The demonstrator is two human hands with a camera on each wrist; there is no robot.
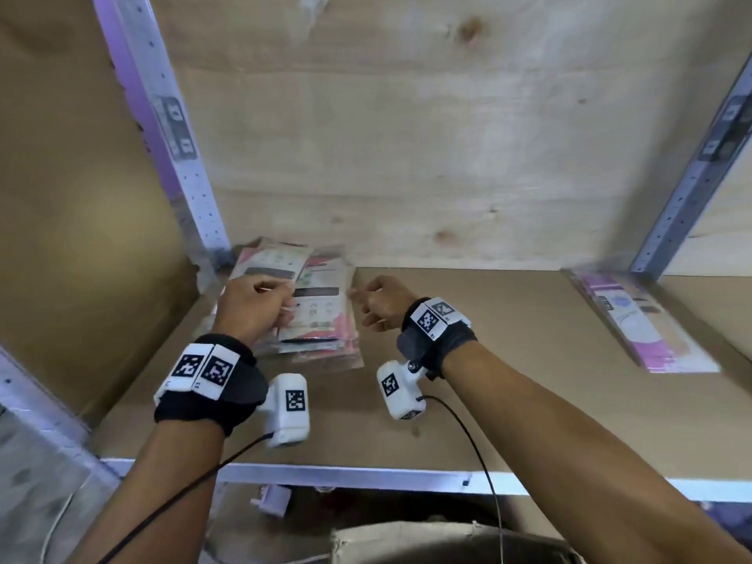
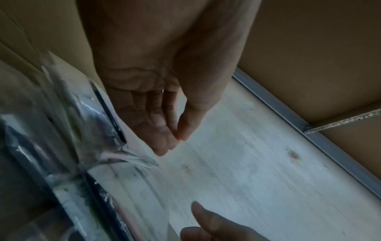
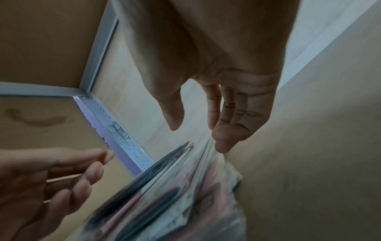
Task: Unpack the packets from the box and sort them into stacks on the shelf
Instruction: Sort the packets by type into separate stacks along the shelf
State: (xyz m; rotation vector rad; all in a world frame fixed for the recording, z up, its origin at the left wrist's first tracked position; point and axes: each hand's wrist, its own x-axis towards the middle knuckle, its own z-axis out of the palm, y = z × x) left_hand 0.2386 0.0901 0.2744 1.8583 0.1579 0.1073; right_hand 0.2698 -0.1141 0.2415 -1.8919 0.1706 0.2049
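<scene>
A stack of clear-wrapped pink and white packets [image 1: 315, 307] lies in the back left corner of the shelf [image 1: 468, 360]. My left hand [image 1: 285, 303] hovers over the stack's left part. The left wrist view shows my left hand [image 2: 175, 143] holding nothing, its fingers fairly straight beside the packets [image 2: 68, 130] and its thumb tip against a finger. My right hand [image 1: 360, 301] is at the stack's right edge. In the right wrist view my right hand [image 3: 198, 135] has straight fingers, whose tips touch the plastic edge of the stack [image 3: 175, 195].
A second lot of pink packets [image 1: 639, 319] lies at the shelf's right end by a metal upright [image 1: 683, 189]. Another upright [image 1: 175, 136] stands behind the left stack. A cardboard box [image 1: 447, 539] rim shows below the shelf's front edge. Bare board lies between the stacks.
</scene>
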